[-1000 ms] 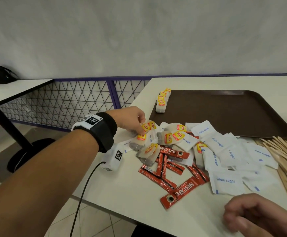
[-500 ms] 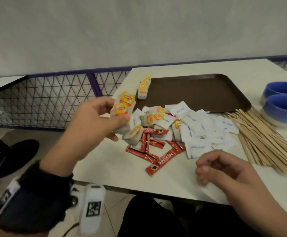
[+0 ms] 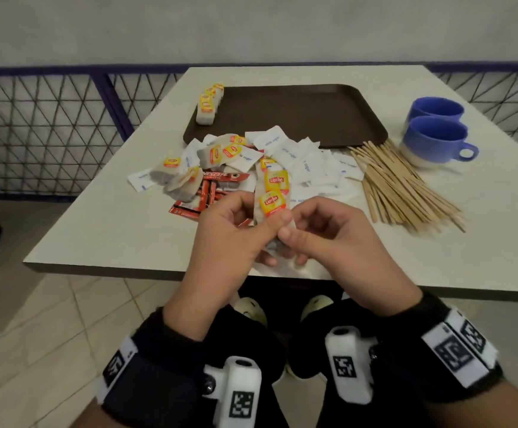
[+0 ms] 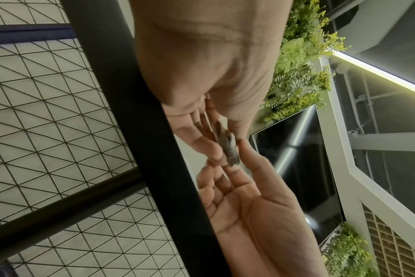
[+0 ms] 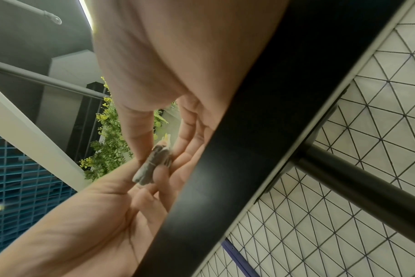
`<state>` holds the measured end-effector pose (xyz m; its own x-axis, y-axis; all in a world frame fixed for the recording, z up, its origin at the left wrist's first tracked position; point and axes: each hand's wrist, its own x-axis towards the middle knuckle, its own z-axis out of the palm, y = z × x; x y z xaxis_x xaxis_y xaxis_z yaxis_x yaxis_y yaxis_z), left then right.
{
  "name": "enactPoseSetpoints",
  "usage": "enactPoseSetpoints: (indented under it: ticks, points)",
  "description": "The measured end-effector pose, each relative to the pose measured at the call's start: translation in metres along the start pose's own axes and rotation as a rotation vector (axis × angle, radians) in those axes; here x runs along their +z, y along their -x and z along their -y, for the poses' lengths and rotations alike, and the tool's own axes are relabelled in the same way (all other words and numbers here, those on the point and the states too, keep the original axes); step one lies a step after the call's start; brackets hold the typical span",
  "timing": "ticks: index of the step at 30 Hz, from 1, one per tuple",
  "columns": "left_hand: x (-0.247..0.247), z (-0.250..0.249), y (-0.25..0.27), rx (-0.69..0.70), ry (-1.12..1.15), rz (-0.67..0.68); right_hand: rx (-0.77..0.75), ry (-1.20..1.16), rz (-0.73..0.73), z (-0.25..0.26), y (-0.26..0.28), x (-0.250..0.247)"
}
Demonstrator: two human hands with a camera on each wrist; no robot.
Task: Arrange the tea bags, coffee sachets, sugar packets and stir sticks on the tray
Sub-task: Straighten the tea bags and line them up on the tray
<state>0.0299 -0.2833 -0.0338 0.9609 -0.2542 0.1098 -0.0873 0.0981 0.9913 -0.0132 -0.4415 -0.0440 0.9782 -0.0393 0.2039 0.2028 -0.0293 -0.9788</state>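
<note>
Head view: both hands [image 3: 279,233] pinch tea bags [image 3: 272,197] above the table's near edge [image 3: 134,271].

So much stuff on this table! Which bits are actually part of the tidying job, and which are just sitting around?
Part of the job:
- brown plastic tray
- yellow-tagged tea bags held by left hand and right hand
- row of tea bags on the tray
- red coffee sachets
- white sugar packets
- wooden stir sticks

Just lying about:
- two blue ceramic mugs

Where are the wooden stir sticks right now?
In the head view, the stir sticks lie in a loose pile on the table, right of the sugar packets, just off the brown tray and beside the blue cups.
</note>
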Motion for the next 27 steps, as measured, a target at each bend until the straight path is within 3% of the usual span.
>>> enactPoseSetpoints:
  ticks: [10,15,22,27]
  points:
    - [-0.009,0.001,0.0,-0.069,0.16,0.054,-0.001,-0.108,-0.031,-0.006,-0.003,-0.004]
    - [-0.012,0.004,-0.004,-0.097,0.203,-0.01,-0.003,-0.138,-0.057,-0.01,-0.003,-0.006]
    - [-0.006,0.009,-0.005,-0.042,0.111,-0.082,-0.019,-0.14,0.018,-0.006,0.001,-0.005]
    - [-0.005,0.006,-0.002,-0.055,0.141,0.014,0.007,-0.129,-0.019,-0.008,-0.001,-0.002]
